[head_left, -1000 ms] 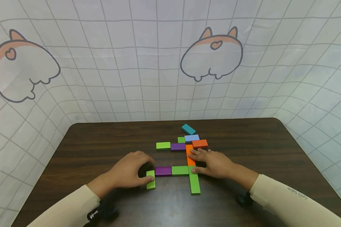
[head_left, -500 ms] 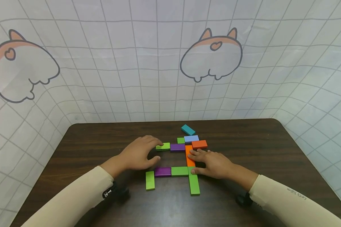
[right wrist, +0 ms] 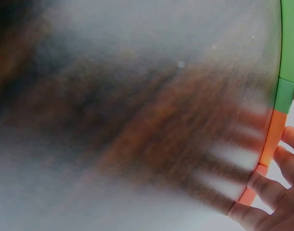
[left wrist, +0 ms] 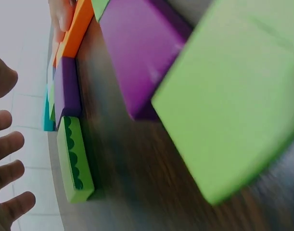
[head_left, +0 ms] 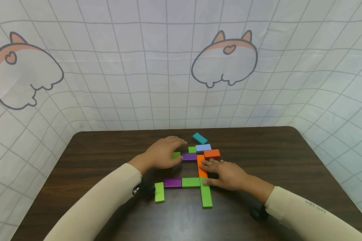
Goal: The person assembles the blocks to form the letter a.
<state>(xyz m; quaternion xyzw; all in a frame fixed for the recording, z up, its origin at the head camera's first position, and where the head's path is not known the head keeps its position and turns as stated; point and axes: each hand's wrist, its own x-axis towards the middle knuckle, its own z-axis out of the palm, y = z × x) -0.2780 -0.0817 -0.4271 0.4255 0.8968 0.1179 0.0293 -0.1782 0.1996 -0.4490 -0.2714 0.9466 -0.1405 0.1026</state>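
Observation:
My left hand (head_left: 163,154) hovers over the light green block (head_left: 176,155) at the left end of the back row, partly hiding it. Its fingers are spread and hold nothing; in the left wrist view they stand apart from this block (left wrist: 75,159). Beside it lies a purple block (head_left: 189,157). My right hand (head_left: 227,174) rests with outstretched fingers on the upright orange block (head_left: 200,165), its thumb on the small green block (head_left: 203,181) below. In the right wrist view, fingertips touch along the orange block's edge (right wrist: 273,137) and the red-orange block (right wrist: 248,192).
The front row has a light green block (head_left: 159,192), a purple block (head_left: 173,183), a green block (head_left: 191,182) and another green block (head_left: 206,196). Further back lie a red-orange block (head_left: 212,153), a light blue block (head_left: 203,148), a small green block (head_left: 192,149) and a teal block (head_left: 200,138).
My left hand has left the front-left light green block and moved back and right, to the back row's left end. The right hand stays in place.

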